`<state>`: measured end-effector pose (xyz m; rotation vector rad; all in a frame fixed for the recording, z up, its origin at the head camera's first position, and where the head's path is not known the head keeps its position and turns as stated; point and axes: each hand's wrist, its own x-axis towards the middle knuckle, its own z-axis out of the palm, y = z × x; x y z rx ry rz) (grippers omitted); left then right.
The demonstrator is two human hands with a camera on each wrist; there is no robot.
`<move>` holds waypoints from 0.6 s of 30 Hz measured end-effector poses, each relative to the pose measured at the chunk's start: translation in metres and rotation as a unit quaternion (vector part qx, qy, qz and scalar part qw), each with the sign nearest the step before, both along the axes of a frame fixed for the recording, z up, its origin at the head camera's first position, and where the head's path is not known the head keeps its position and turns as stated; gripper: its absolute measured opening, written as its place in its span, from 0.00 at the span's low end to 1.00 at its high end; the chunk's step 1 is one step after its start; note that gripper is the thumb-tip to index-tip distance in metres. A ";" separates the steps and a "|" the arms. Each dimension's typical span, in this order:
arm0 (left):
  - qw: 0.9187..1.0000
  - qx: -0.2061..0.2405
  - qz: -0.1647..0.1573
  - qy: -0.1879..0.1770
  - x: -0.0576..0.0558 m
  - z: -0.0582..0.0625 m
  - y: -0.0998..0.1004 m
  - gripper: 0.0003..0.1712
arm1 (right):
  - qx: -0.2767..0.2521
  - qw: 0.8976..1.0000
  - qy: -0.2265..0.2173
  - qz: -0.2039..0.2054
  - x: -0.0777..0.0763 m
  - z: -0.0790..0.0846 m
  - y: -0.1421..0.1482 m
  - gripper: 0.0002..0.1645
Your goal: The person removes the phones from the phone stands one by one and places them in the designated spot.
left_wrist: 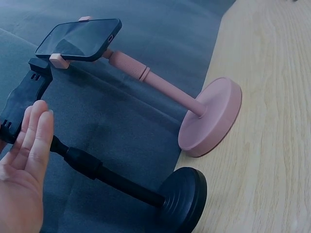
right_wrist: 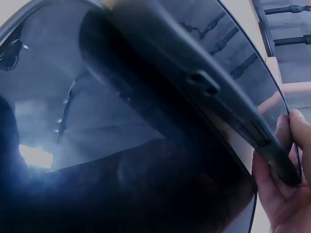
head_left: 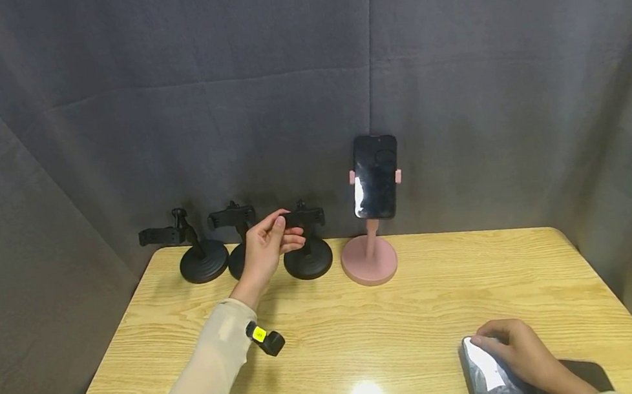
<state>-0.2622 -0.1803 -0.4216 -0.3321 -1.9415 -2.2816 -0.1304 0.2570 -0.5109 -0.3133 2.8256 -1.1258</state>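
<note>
My left hand (head_left: 269, 244) pinches the left end of the black clamp (head_left: 308, 217) on a black phone stand (head_left: 308, 260). In the left wrist view the fingers (left_wrist: 36, 141) lie along that clamp, and the thumb is mostly hidden. At the front right, my right hand (head_left: 522, 352) grips a dark smartphone (head_left: 488, 375) by its edge. The right wrist view shows that phone's side edge (right_wrist: 204, 82) tilted above another dark, glossy device (right_wrist: 97, 189), with thumb and fingers at one corner.
Two more black phone stands (head_left: 204, 262) (head_left: 232, 217) stand at the back left. To the right, a pink stand (head_left: 370, 261) holds an upright phone (head_left: 376, 177). A dark flat device (head_left: 590, 374) lies under my right hand. Grey curtain (head_left: 304, 94) surrounds the wooden table (head_left: 322, 352).
</note>
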 end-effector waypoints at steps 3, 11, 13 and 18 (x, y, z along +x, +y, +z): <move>1.000 -0.002 0.002 0.001 0.000 0.000 0.000 0.21 | 0.019 1.000 0.005 -0.009 0.000 -0.001 -0.003 0.10; 1.000 0.000 0.007 -0.001 0.002 0.000 0.001 0.21 | 0.062 0.998 0.016 -0.020 0.004 -0.002 -0.006 0.05; 1.000 0.000 0.006 0.002 0.002 0.000 0.001 0.22 | 0.067 0.998 0.013 -0.017 0.004 -0.002 -0.005 0.05; 1.000 0.001 0.002 0.006 0.002 0.001 0.002 0.25 | 0.069 0.998 0.000 0.007 0.005 -0.001 0.001 0.06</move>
